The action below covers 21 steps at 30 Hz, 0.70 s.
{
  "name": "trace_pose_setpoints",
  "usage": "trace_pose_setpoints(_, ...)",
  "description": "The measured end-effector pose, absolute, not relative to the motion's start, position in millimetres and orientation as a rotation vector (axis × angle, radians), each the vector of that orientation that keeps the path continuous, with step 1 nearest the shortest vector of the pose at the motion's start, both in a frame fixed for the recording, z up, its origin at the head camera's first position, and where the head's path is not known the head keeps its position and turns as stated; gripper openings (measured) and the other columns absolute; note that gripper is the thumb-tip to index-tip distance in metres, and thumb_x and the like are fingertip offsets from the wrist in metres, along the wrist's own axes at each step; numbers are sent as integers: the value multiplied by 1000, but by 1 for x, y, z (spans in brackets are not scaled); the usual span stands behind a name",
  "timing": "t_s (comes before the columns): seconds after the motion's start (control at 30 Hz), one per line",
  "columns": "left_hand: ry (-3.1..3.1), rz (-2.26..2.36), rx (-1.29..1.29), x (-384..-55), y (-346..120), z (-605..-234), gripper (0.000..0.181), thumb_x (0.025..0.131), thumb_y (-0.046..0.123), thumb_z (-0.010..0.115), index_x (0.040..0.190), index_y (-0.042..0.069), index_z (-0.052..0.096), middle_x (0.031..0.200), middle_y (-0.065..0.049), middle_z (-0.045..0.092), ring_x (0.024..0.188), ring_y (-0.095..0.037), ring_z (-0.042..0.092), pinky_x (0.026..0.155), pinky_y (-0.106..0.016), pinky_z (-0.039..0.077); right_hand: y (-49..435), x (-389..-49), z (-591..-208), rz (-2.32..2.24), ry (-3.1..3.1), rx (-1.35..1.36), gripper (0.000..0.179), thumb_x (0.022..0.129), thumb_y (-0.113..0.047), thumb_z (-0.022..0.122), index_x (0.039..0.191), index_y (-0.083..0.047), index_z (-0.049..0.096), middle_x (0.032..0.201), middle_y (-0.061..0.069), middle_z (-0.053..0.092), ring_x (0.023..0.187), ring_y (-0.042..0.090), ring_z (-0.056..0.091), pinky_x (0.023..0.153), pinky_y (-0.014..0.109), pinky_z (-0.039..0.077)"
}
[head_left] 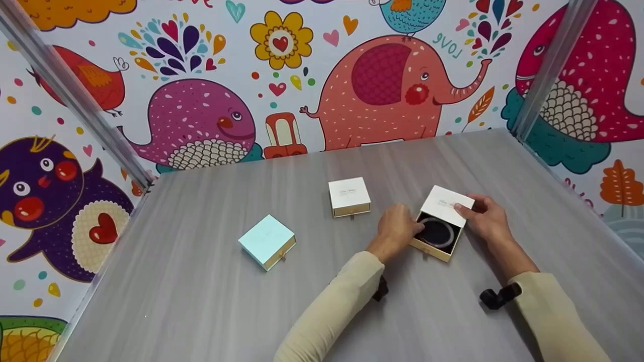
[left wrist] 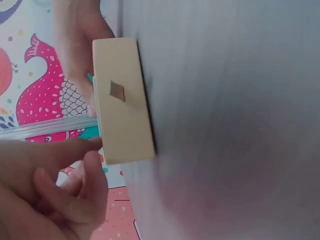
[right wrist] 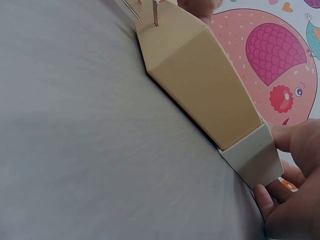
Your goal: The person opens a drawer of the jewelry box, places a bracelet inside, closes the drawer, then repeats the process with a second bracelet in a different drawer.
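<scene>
A white box (head_left: 447,202) with a gold-coloured drawer (head_left: 431,251) lies on the table, its drawer partly slid out. Inside the drawer, a pale ring-shaped bangle (head_left: 452,234) lies on a dark lining. My right hand (head_left: 485,218) grips the white sleeve, thumb on top and fingers along its far side. At the drawer's left edge, my left hand (head_left: 397,229) reaches to the rim beside the bangle. In the left wrist view its index finger (left wrist: 75,148) touches the drawer's upper edge, other fingers loosely bent; whether it pinches anything is hidden.
Another white box (head_left: 349,195), shut, stands left of the left hand. Farther left sits a mint-green box (head_left: 266,240) with a gold side and a small pull tab. Patterned panels with metal posts (head_left: 556,70) border the grey wood-grain table (head_left: 201,301).
</scene>
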<state>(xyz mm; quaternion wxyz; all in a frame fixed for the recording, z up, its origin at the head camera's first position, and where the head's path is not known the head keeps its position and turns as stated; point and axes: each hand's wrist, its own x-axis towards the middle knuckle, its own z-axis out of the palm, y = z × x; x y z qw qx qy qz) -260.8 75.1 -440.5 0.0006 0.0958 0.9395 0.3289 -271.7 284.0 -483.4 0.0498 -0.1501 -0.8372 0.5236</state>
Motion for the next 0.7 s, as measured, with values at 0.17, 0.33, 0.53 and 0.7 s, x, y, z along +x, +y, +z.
trace_pose_setpoints(0.17,2840,1112,281,-258,68,-439,53,78,21,86,49,17,42,50,10,33,49,-6,32,45,-20,24,284,-271,-483,1590,-2562,-460,63,95,-34,67,144,0,47,142,23,52,121,25,49,86,17,38)
trace_pose_setpoints(0.33,2734,1159,259,-250,64,-436,51,74,24,90,50,16,45,48,9,37,49,-6,34,45,-21,26,283,-272,-482,1586,-2581,-455,65,96,-37,66,145,0,45,144,24,51,125,28,48,87,19,38)
trace_pose_setpoints(0.53,2705,1109,238,-243,63,-435,53,75,29,90,48,16,46,47,9,37,47,-6,35,44,-21,27,284,-272,-482,1566,-2593,-442,65,96,-38,65,145,-1,45,143,23,51,124,28,48,88,21,37)
trace_pose_setpoints(0.7,2680,1113,250,-241,64,-440,47,76,27,88,49,12,54,41,8,41,40,-4,40,41,-19,28,285,-270,-484,1549,-2594,-451,63,96,-36,65,144,-1,47,141,23,52,123,27,49,88,21,38)
